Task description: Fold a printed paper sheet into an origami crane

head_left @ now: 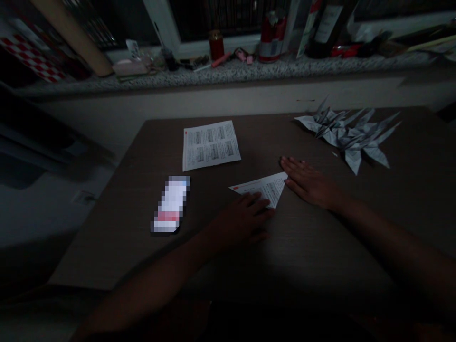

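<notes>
A printed sheet of paper folded into a triangle (272, 187) lies on the brown table (142, 266). My left hand (245, 218) rests over its lower left edge, fingers spread and pointing right, hiding part of the paper. At the triangle's right corner lies my right hand (308, 185), flat with fingers stretched out and their tips touching or close to the paper. Neither hand is closed on anything. Further back, a flat printed sheet (212, 145) lies left of the triangle.
A phone (170, 204) with a lit, blurred screen lies to the left. Several folded paper cranes (351, 135) are bunched at the back right. Behind the table, a granite sill (192, 76) carries a red can (272, 38), a small red jar (216, 45) and a dark bottle (326, 28).
</notes>
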Tool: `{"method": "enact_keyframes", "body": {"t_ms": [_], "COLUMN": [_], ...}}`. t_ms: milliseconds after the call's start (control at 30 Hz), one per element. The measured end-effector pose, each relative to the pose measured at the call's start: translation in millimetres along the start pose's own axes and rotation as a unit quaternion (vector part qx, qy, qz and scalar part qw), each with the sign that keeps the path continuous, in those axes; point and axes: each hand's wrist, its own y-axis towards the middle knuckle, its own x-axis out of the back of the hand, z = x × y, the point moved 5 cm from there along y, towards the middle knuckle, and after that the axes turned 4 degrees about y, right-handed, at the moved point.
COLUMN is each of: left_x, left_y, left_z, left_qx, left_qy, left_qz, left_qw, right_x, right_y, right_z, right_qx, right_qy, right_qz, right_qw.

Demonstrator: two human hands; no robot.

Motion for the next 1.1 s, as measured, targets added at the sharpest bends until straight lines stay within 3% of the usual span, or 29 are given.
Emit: {"method": "enact_keyframes", "body": {"t_ms": [100, 300, 600, 833, 1000, 1100], "left_x": [-1.3, 4.2, 12.8, 14.6, 13.6, 12.0], "left_y": [1.7, 1.6, -5.3, -8.0, -5.0, -2.6], "left_z": [0.6, 7.2, 32.7, 41.0, 40.1, 38.8], "left_qx": [-0.003, 0.003, 0.110, 0.193, 0.202, 0.195], "left_qy": [0.020, 0.024, 0.088, 0.101, 0.090, 0.082], "left_qz": [-0.003, -0.010, -0.033, -0.058, -0.066, -0.063], "left_qw": [1.000, 1.000, 0.989, 0.974, 0.973, 0.975], "right_x": [3.5, 10.9, 15.8, 16.0, 8.6, 9.5], "right_y": [-1.3, -4.1, -10.4, -16.4, -17.7, -16.8], "right_z": [4.2, 18.7, 35.1, 71.3, 92.2, 91.8], "right_qx": [0.007, 0.082, 0.128, 0.167, 0.195, 0.181], "right_qy": [0.007, 0.040, 0.060, 0.099, 0.106, 0.108], "right_qz": [-0.009, -0.014, -0.008, 0.037, 0.054, 0.021], "right_qw": [1.000, 0.996, 0.990, 0.980, 0.974, 0.977]}}
